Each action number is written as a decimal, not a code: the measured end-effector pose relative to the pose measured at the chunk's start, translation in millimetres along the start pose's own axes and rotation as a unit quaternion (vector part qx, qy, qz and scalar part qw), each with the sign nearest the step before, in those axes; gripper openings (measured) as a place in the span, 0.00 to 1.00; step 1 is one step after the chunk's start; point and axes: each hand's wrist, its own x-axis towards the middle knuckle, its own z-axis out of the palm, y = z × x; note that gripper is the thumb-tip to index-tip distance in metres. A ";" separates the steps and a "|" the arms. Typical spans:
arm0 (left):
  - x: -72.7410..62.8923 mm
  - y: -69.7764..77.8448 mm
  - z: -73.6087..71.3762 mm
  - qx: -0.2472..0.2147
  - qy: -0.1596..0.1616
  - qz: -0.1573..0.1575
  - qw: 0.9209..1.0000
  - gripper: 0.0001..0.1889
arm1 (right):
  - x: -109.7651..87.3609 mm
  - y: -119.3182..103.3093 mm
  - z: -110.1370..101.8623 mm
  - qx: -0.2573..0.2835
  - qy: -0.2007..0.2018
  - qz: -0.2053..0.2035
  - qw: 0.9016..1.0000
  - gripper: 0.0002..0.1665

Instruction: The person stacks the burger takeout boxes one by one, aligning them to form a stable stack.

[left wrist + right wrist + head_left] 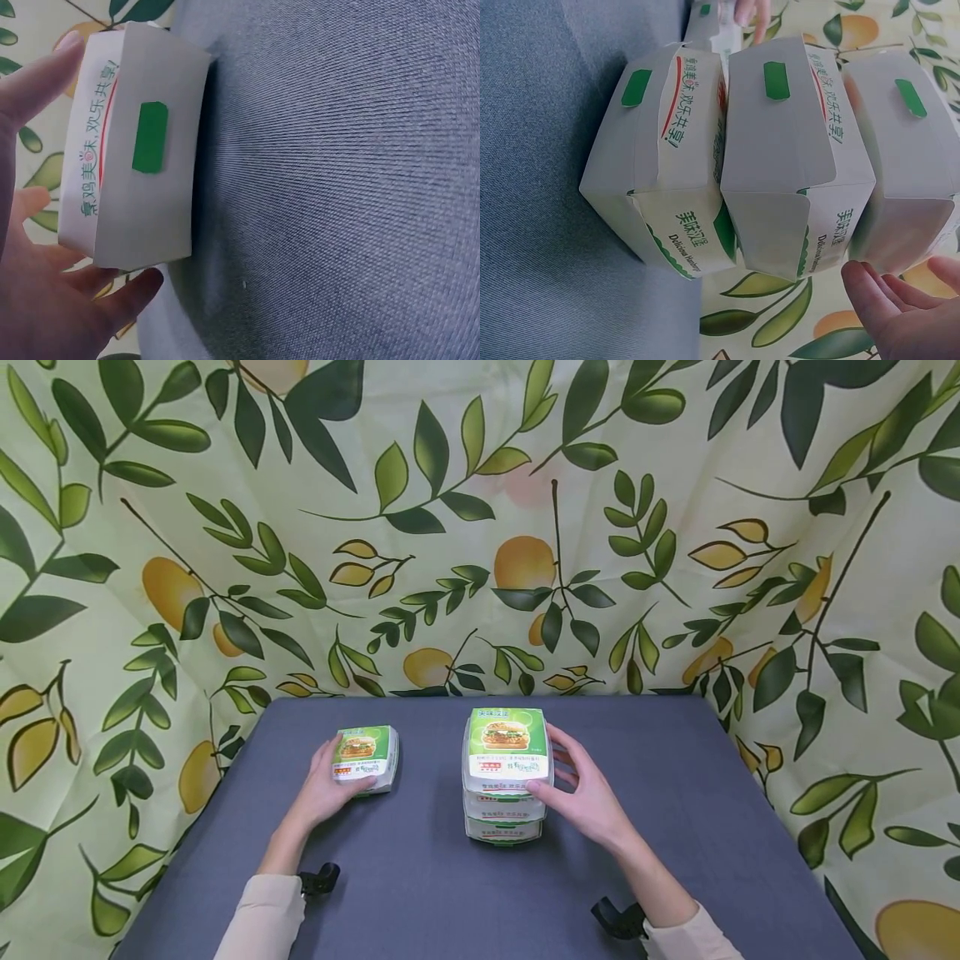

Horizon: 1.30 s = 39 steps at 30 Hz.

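Holding: left hand (324, 789), fingers curled round single burger box (365, 758) on grey bench (420, 893).
Touching: right hand (581, 793), fingers relaxed, against three-box stack (506, 777) mid-bench.

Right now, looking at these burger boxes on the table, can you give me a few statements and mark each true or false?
1. Three burger boxes form the stack. True.
2. The left hand holds a single box beside the stack. True.
3. The right hand lies flat on the table, away from the boxes. False: its fingers touch the stack's top box.
4. The table is bright red. False: it is grey-blue.
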 end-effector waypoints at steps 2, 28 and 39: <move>1.6 -2.3 1.5 -0.003 -0.001 0.001 1.000 0.60 | -0.3 0.2 -0.3 0.001 0.000 0.000 1.000 0.50; 1.2 12.1 6.5 -0.014 0.035 0.030 0.999 0.57 | 0.0 -0.3 1.8 0.000 0.003 0.004 1.000 0.50; -6.4 46.3 0.5 -0.022 0.056 0.064 0.996 0.56 | -0.2 -2.0 2.0 -0.002 0.005 0.001 1.000 0.51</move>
